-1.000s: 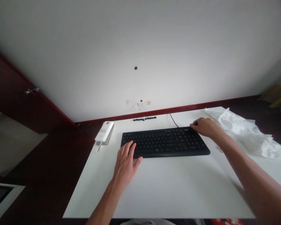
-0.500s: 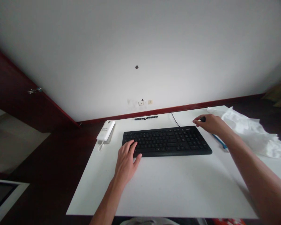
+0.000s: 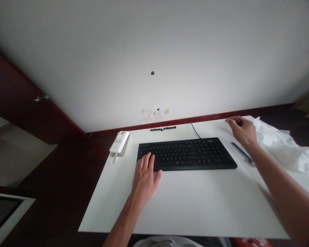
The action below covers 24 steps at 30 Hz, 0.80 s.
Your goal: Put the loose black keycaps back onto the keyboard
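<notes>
Keyboard [image 3: 187,154] lies mid-table [image 3: 190,202], long side to the person, presumably so both hands can reach it. Left hand [image 3: 144,176] lies on its left end, fingers close together, thumb apart at the near edge, gripping nothing; likely a steadying touch. Right hand [image 3: 242,132] is clear of the keyboard, beyond its far right corner, fingers closed on a small dark thing [image 3: 238,122], mostly hidden; cannot tell what. Pinched, I judge, for fine control. Blue stick [image 3: 241,152] between keyboard and white sheet [image 3: 285,151], probably left within reach of the right hand. Sheet crumpled along the right side, apparently pushed aside for room. Black pieces [image 3: 170,128], keycaps by their look, lined up near the far edge, perhaps to keep them in order. White power bank [image 3: 119,142] at the left edge, out of the way. Count: one keyboard, one cord [image 3: 195,130], one stick, one sheet, one power bank, one dark thing; pieces around ten, too small to number surely.
</notes>
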{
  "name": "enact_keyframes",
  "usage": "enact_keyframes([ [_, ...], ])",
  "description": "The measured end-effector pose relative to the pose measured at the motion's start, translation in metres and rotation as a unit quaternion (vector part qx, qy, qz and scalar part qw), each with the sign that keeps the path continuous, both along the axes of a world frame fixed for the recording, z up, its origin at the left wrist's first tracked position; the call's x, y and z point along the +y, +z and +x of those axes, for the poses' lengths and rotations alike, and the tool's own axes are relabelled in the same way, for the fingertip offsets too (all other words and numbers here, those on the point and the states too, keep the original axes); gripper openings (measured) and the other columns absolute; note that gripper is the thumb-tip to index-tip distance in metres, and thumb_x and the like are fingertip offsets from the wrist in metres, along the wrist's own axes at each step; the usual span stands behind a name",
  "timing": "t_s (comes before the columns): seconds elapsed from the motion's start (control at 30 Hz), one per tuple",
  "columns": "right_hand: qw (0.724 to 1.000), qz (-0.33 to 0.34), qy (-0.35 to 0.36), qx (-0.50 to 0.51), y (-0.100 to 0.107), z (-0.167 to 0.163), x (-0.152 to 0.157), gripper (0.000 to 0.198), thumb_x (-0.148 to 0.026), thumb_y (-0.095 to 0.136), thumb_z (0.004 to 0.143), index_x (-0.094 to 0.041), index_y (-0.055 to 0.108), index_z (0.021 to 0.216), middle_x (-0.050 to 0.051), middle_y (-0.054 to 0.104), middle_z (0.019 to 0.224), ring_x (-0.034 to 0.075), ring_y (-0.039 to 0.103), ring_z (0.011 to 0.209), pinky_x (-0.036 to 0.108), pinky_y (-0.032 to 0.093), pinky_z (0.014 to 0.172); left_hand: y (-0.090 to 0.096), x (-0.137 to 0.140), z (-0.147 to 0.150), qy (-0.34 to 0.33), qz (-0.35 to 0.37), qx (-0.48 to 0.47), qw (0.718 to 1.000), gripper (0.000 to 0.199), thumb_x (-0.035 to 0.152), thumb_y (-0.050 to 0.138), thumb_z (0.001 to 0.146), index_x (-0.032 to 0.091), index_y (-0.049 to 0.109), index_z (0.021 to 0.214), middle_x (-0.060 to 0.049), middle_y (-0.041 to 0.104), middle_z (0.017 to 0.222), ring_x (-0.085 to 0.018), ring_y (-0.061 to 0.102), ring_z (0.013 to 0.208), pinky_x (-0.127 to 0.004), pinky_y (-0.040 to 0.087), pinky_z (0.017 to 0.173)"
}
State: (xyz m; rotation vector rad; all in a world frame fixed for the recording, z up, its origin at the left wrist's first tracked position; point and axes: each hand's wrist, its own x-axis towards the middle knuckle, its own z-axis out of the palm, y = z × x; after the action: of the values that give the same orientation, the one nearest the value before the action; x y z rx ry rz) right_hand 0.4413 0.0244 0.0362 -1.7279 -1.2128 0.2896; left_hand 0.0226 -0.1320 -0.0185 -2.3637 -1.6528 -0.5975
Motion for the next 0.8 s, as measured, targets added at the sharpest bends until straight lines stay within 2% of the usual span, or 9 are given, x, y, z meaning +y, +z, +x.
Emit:
enact_keyframes([
  [0.1, 0.986, -0.106, -0.052, -0.119, 0.003, 0.008, 0.0, 0.032, -0.04, 0.056, 0.091, -0.022, 0.075, 0.109, 0.013, 0.073, 0.099, 0.026, 0.062, 0.088, 0.037, 0.041, 0.079, -0.001, 0.0, 0.0, -0.001, -0.006, -0.003, 1.0, 0.056, 0.042, 0.052, 0.102, 0.011, 0.045, 0.149, -0.019, 0.05, 0.154, -0.034, 0.05, 0.14, -0.054, 0.045, 0.117],
  [0.2, 0.962, -0.185, -0.031, -0.2, -0.005, 0.016, 0.005, 0.044, -0.039, 0.047, 0.098, -0.017, 0.067, 0.13, 0.022, 0.073, 0.115, 0.032, 0.064, 0.098, 0.039, 0.041, 0.082, -0.003, 0.001, 0.0, -0.002, -0.01, -0.007, 1.0, 0.057, 0.042, 0.052, 0.102, 0.01, 0.045, 0.149, -0.02, 0.048, 0.156, -0.035, 0.047, 0.142, -0.055, 0.044, 0.118],
  [0.3, 0.944, -0.221, 0.006, -0.246, -0.021, 0.026, 0.012, 0.047, -0.038, 0.045, 0.1, -0.013, 0.063, 0.136, 0.026, 0.071, 0.123, 0.033, 0.065, 0.102, 0.039, 0.041, 0.083, -0.004, 0.001, 0.001, -0.003, -0.01, -0.017, 1.0, 0.058, 0.042, 0.054, 0.101, 0.011, 0.044, 0.149, -0.02, 0.045, 0.158, -0.035, 0.046, 0.144, -0.056, 0.043, 0.118],
  [0.5, 0.923, -0.23, 0.062, -0.302, -0.046, 0.039, 0.019, 0.039, -0.035, 0.054, 0.095, -0.016, 0.073, 0.124, 0.022, 0.073, 0.117, 0.031, 0.067, 0.098, 0.038, 0.042, 0.081, 0.0, 0.003, 0.0, 0.002, -0.025, -0.027, 0.999, 0.064, 0.046, 0.061, 0.096, 0.013, 0.045, 0.149, -0.018, 0.048, 0.156, -0.035, 0.048, 0.141, -0.055, 0.044, 0.118],
  [0.67, 0.917, -0.25, 0.061, -0.304, -0.045, 0.04, 0.017, 0.043, -0.041, 0.059, 0.093, -0.018, 0.072, 0.126, 0.02, 0.073, 0.118, 0.032, 0.066, 0.096, 0.04, 0.043, 0.079, 0.001, 0.002, 0.004, 0.01, -0.016, -0.032, 0.999, 0.061, 0.042, 0.063, 0.094, 0.014, 0.047, 0.146, -0.019, 0.05, 0.154, -0.035, 0.049, 0.139, -0.056, 0.045, 0.115],
  [0.73, 0.924, -0.222, 0.064, -0.305, -0.037, 0.03, 0.014, 0.043, -0.043, 0.057, 0.095, -0.018, 0.071, 0.127, 0.018, 0.074, 0.115, 0.032, 0.066, 0.095, 0.04, 0.044, 0.08, 0.0, 0.001, 0.006, 0.014, -0.008, -0.028, 0.999, 0.062, 0.041, 0.062, 0.094, 0.012, 0.047, 0.146, -0.02, 0.049, 0.154, -0.036, 0.048, 0.139, -0.057, 0.044, 0.115],
  [0.8, 0.938, -0.145, 0.081, -0.305, -0.028, 0.009, 0.008, 0.039, -0.041, 0.052, 0.098, -0.017, 0.071, 0.124, 0.016, 0.074, 0.109, 0.029, 0.065, 0.093, 0.04, 0.045, 0.083, -0.001, 0.0, 0.009, 0.018, 0.001, -0.024, 1.0, 0.062, 0.04, 0.061, 0.094, 0.011, 0.046, 0.147, -0.022, 0.048, 0.155, -0.036, 0.048, 0.14, -0.057, 0.044, 0.115],
])
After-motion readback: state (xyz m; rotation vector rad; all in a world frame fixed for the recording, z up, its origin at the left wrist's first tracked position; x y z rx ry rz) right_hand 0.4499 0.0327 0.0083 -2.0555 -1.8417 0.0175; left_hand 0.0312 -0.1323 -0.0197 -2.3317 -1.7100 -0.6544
